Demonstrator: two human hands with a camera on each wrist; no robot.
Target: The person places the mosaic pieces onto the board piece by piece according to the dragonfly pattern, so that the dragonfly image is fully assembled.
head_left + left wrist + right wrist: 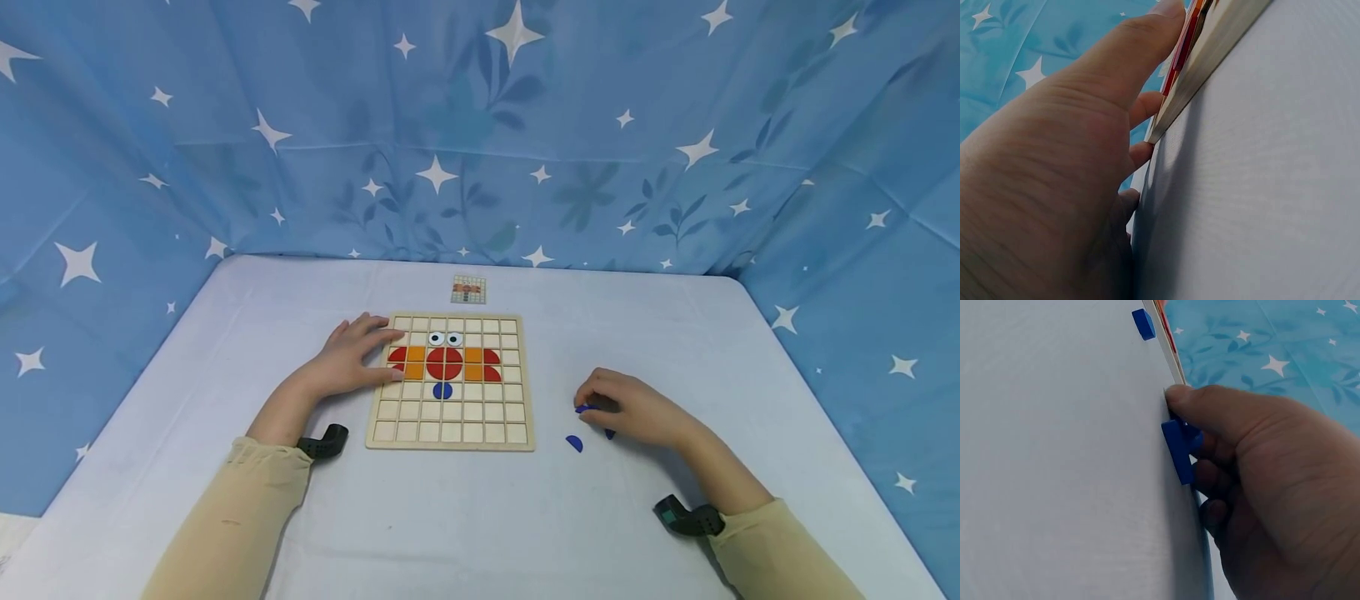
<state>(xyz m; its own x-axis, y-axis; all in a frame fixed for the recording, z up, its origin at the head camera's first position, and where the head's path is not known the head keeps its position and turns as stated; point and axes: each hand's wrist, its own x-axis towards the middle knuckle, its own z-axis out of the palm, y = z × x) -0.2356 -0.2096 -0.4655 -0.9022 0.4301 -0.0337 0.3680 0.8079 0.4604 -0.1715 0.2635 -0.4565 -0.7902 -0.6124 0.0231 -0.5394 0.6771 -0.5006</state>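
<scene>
A square wooden grid board (452,433) lies on the table with a pattern of red, orange and blue pieces and two eye pieces (446,339) in its cells. My left hand (352,358) rests at its left edge, thumb and fingers spread over the rim. To the right of the board, my right hand (633,408) pinches a blue half-round piece (585,408) between thumb and fingers. Close below that hand is a second blue piece (1177,452), partly hidden in the head view. A third blue half-round piece (574,443) lies nearer the board.
Behind the board lies a small picture card (468,289) showing a grid with a coloured pattern. White cloth (450,525) covers the table. A blue curtain with stars (480,125) hangs around its back and sides.
</scene>
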